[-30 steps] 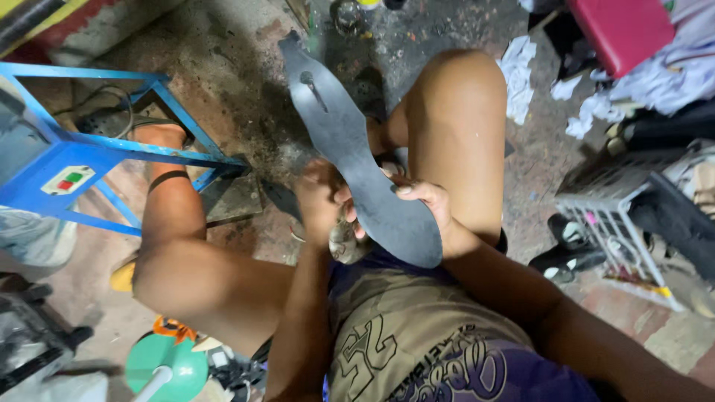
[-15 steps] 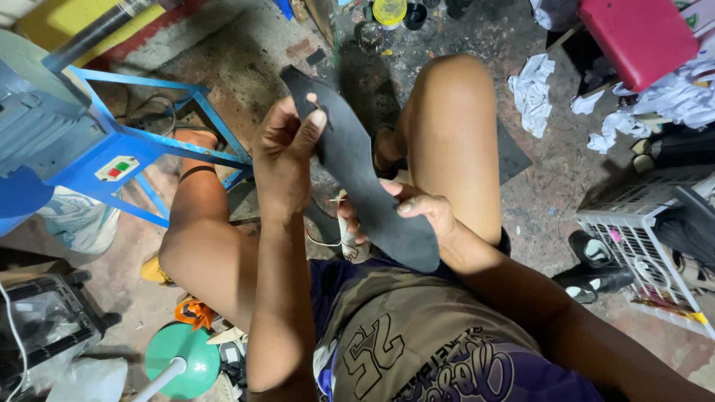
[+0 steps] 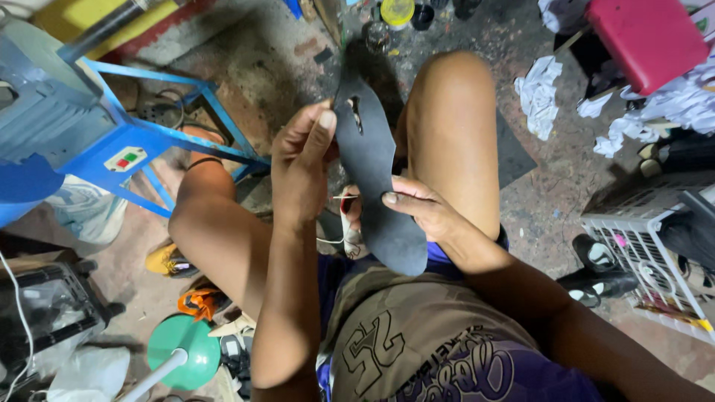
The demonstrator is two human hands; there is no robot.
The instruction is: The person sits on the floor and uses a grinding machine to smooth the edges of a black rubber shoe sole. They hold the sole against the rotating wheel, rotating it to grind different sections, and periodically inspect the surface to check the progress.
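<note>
A long dark rubber shoe sole (image 3: pixel 376 197) with a small slot near its top is held upright between my bare knees. My left hand (image 3: pixel 302 167) grips its upper left edge, thumb pressed on the face. My right hand (image 3: pixel 417 208) holds the lower right edge, fingers behind and thumb in front. A thin needle-like piece with red thread (image 3: pixel 344 197) pokes out beside the sole's left edge, between the two hands. I sit low over a dirty concrete floor.
A blue metal stand with a machine (image 3: pixel 89 126) is at the left. A red box (image 3: pixel 646 37) and crumpled paper (image 3: pixel 540 89) lie at the upper right, a white wire rack (image 3: pixel 640 253) at the right, a green round base (image 3: pixel 182 350) at the lower left.
My left hand has gone from the sole's lower end up to its upper edge. The sole has turned from slanted to nearly upright. The view has shifted slightly.
</note>
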